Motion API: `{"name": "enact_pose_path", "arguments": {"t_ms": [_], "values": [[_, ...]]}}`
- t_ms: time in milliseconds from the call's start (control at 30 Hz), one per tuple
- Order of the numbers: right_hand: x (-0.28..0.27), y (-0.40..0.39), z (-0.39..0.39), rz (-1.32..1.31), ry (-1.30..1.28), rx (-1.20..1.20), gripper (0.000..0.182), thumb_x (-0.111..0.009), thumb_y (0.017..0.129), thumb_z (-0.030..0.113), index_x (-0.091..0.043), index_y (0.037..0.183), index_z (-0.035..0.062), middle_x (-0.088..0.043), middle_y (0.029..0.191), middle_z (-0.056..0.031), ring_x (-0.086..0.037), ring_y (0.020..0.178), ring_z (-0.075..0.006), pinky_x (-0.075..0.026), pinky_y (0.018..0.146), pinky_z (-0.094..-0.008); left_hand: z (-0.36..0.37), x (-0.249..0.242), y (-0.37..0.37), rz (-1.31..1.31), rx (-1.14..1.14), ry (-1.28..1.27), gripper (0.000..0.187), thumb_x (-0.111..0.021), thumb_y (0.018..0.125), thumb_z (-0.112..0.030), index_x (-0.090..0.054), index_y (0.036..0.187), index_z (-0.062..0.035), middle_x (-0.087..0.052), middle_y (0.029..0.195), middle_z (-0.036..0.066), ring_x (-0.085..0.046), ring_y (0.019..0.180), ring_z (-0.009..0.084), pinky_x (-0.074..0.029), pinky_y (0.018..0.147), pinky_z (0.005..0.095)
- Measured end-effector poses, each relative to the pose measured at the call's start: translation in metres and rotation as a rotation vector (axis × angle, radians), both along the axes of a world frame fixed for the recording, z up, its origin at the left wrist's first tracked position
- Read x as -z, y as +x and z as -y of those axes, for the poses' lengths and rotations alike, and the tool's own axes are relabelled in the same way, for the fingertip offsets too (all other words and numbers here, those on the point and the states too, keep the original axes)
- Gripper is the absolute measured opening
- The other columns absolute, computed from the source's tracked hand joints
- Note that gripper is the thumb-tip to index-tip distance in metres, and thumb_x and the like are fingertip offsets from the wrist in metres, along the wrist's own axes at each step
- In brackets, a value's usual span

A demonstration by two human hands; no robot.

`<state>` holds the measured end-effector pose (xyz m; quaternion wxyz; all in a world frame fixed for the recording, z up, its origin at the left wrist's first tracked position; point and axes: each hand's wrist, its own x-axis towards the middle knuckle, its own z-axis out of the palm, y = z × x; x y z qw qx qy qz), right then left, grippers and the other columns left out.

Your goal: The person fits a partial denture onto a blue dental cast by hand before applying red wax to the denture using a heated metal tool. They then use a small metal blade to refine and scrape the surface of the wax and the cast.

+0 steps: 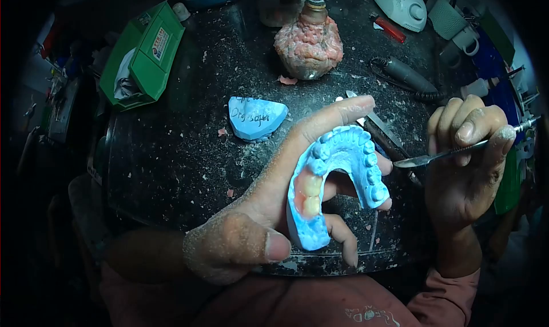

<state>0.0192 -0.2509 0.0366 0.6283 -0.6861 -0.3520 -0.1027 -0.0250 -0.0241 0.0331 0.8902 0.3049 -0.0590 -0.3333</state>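
Observation:
My left hand (246,224) holds a blue horseshoe-shaped dental cast (343,146), teeth side up. Its fingers reach behind and around the cast, with the thumb at the near left. On the cast's left side sits pink wax (301,192) with yellowish artificial teeth (312,194) set in it. My right hand (466,161) grips a slim metal wax knife (443,154), its blade pointing left near the left fingertips, apart from the cast's teeth. Behind the left hand, a second blue cast piece (257,118) with handwriting lies on the dark table.
A wax-crusted glass bottle (309,50) stands at the back. Left is a green box (154,52). Back right are a white device (400,6), a red object (390,30) and a corded handpiece (403,74). A metal tool (384,131) lies behind the held cast. Pink scraps dot the dark table (166,172).

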Motion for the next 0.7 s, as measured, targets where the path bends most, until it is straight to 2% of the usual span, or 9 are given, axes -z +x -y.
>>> {"name": "enact_pose_path", "arguments": {"t_ms": [100, 167, 233, 367, 400, 433, 500, 633, 700], "values": [[-0.002, -0.015, -0.012, -0.109, 0.080, 0.000, 0.034, -0.035, 0.103, 0.038, -0.050, 0.105, 0.0081, -0.046, 0.079, -0.0021, -0.047, 0.073, -0.0133, -0.041, 0.071, -0.0276, 0.002, 0.000, -0.001, -0.004, -0.026, -0.004, 0.123, -0.074, 0.062, -0.027, 0.010, 0.150, -0.0046, -0.029, 0.140, 0.036, -0.041, 0.127, 0.0472, -0.052, 0.078, 0.0564], [-0.006, -0.020, -0.017, -0.144, 0.011, -0.048, 0.027, -0.048, 0.100, 0.035, -0.050, 0.105, 0.0088, -0.051, 0.082, -0.0038, -0.055, 0.077, -0.0148, -0.049, 0.071, -0.0290, 0.001, 0.000, -0.002, -0.015, -0.017, -0.023, 0.125, -0.074, 0.061, -0.028, 0.010, 0.149, -0.0037, -0.030, 0.140, 0.035, -0.042, 0.127, 0.0454, -0.052, 0.079, 0.0567], [-0.003, -0.016, -0.017, -0.153, 0.049, -0.242, 0.024, -0.059, 0.095, 0.028, -0.049, 0.106, 0.0093, -0.057, 0.086, -0.0057, -0.062, 0.081, -0.0172, -0.056, 0.074, -0.0346, -0.002, -0.001, -0.005, -0.139, 0.032, -0.002, 0.126, -0.074, 0.060, -0.028, 0.011, 0.149, -0.0016, -0.029, 0.141, 0.034, -0.044, 0.126, 0.0412, -0.052, 0.079, 0.0579], [-0.004, -0.018, -0.015, -0.026, -0.076, -0.249, 0.023, -0.053, 0.097, 0.029, -0.045, 0.108, 0.0100, -0.060, 0.089, -0.0066, -0.061, 0.092, -0.0223, -0.051, 0.085, -0.0413, -0.007, 0.010, 0.001, -0.043, 0.068, -0.072, 0.120, -0.073, 0.062, -0.034, 0.001, 0.148, 0.0036, -0.033, 0.139, 0.032, -0.048, 0.122, 0.0394, -0.052, 0.081, 0.0532], [-0.015, -0.014, -0.032, 0.015, -0.116, -0.251, 0.023, -0.051, 0.098, 0.030, -0.044, 0.109, 0.0102, -0.061, 0.090, -0.0069, -0.061, 0.095, -0.0240, -0.049, 0.089, -0.0435, -0.007, 0.005, -0.002, -0.075, 0.056, -0.038, 0.116, -0.073, 0.062, -0.037, -0.006, 0.147, 0.0047, -0.033, 0.139, 0.033, -0.050, 0.121, 0.0395, -0.048, 0.093, 0.0522], [-0.015, -0.015, -0.031, 0.055, -0.155, -0.252, 0.023, -0.049, 0.099, 0.030, -0.042, 0.109, 0.0105, -0.062, 0.091, -0.0072, -0.061, 0.099, -0.0256, -0.047, 0.093, -0.0458, -0.006, 0.000, -0.004, -0.082, 0.057, -0.035, 0.116, -0.073, 0.062, -0.037, -0.006, 0.147, 0.0047, -0.033, 0.139, 0.033, -0.050, 0.121, 0.0395, -0.048, 0.093, 0.0522], [-0.004, -0.021, -0.015, 0.133, -0.231, -0.252, 0.022, -0.045, 0.100, 0.030, -0.040, 0.110, 0.0109, -0.064, 0.094, -0.0078, -0.061, 0.106, -0.0290, -0.044, 0.101, -0.0502, -0.001, -0.006, -0.007, -0.113, -0.073, -0.115, 0.111, -0.072, 0.064, -0.035, -0.010, 0.146, 0.0060, -0.032, 0.140, 0.032, -0.047, 0.124, 0.0394, -0.037, 0.106, 0.0546], [0.005, -0.029, -0.018, 0.076, -0.155, -0.262, 0.024, -0.049, 0.099, 0.024, -0.040, 0.116, 0.0103, -0.064, 0.096, -0.0078, -0.057, 0.111, -0.0305, -0.045, 0.099, -0.0548, 0.008, 0.005, -0.011, 0.002, -0.042, -0.193, 0.101, -0.063, 0.075, -0.045, -0.013, 0.147, 0.0043, -0.037, 0.134, 0.020, -0.035, 0.130, 0.0307, -0.025, 0.109, 0.0482], [0.016, -0.036, -0.012, 0.038, -0.077, -0.276, 0.026, -0.050, 0.098, 0.022, -0.040, 0.118, 0.0102, -0.064, 0.096, -0.0081, -0.057, 0.112, -0.0302, -0.046, 0.098, -0.0567, 0.010, 0.013, -0.011, 0.102, -0.066, -0.188, 0.098, -0.063, 0.077, -0.045, -0.015, 0.147, 0.0037, -0.039, 0.132, 0.020, -0.036, 0.129, 0.0304, -0.025, 0.108, 0.0487]]}}
